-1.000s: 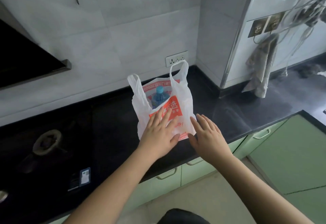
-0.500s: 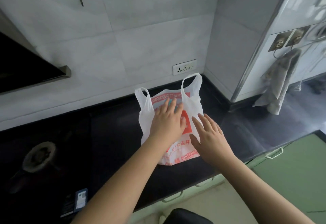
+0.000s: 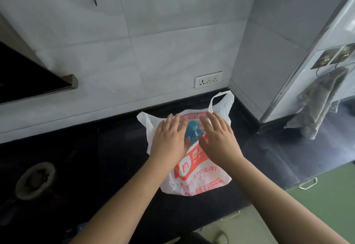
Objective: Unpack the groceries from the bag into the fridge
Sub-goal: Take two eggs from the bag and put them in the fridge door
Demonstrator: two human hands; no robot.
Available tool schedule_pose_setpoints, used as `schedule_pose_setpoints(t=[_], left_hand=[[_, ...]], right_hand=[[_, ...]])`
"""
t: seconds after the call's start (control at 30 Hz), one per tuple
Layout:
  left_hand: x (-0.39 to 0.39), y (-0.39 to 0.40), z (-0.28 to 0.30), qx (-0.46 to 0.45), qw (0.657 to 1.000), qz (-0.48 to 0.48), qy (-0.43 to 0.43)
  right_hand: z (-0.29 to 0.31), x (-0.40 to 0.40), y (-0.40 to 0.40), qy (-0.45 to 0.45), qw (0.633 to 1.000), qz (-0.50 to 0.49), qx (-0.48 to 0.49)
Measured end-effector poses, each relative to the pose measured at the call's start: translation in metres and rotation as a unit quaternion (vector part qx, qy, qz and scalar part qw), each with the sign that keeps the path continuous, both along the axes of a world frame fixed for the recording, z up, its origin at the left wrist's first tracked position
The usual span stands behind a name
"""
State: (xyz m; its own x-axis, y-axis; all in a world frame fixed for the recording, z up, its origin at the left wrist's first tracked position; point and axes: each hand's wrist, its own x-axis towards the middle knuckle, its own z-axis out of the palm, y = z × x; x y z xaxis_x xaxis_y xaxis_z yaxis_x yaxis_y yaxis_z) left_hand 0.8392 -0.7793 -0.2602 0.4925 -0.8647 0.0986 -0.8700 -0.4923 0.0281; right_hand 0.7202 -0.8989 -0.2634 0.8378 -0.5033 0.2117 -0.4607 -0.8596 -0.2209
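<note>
White plastic grocery bag [image 3: 196,174] sits on black bench [image 3: 115,147]. Left hand [image 3: 169,140] and right hand [image 3: 219,140] lie flat, fingers spread, at bag mouth, gripping nothing. Blue-capped bottle [image 3: 192,128] visible between them.

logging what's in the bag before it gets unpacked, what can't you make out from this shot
- Bottle, head view: only its blue cap shows; both hands and the bag hide the body.
- Other groceries: hidden by the bag's printed plastic.
- Fridge: outside the frame.
- Left hand, right hand: palms hidden, grip unclear.
</note>
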Motion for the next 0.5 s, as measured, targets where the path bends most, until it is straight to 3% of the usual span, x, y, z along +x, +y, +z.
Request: schedule_pose_setpoints(t=[0.2,0.3,0.5], left_hand=[[-0.011,0.007,-0.016,-0.002,1.000,-0.020,-0.006],[-0.015,0.008,-0.023,0.006,1.000,-0.027,-0.006],[-0.025,0.003,-0.029,0.022,0.999,-0.031,-0.002]], right_hand=[[0.000,0.004,-0.020,-0.011,0.999,-0.046,0.005],[-0.004,0.000,-0.029,-0.019,1.000,-0.023,0.003],[-0.005,-0.016,-0.048,-0.097,0.995,-0.014,0.014]])
